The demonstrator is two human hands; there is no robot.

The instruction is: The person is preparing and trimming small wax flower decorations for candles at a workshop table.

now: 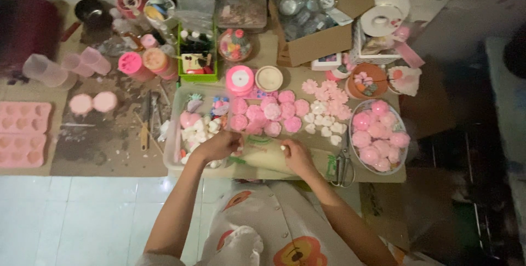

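My left hand (220,145) rests at the edge of a clear tray (174,134) of small white and pink shaped pieces, fingers curled on the tip end of a cream piping bag (263,158). My right hand (297,156) grips the bag's wide end. The bag lies across the low board in front of me. Just beyond it sit several round pink flower-shaped pieces (268,113) and white heart shapes (323,123).
A bowl (405,153) of pink balls stands at right, scissors (342,167) beside it. Pink silicone moulds (22,134) lie far left. Cups, bottles, ribbon spools and a cardboard box (320,41) crowd the back. White floor tiles lie below left.
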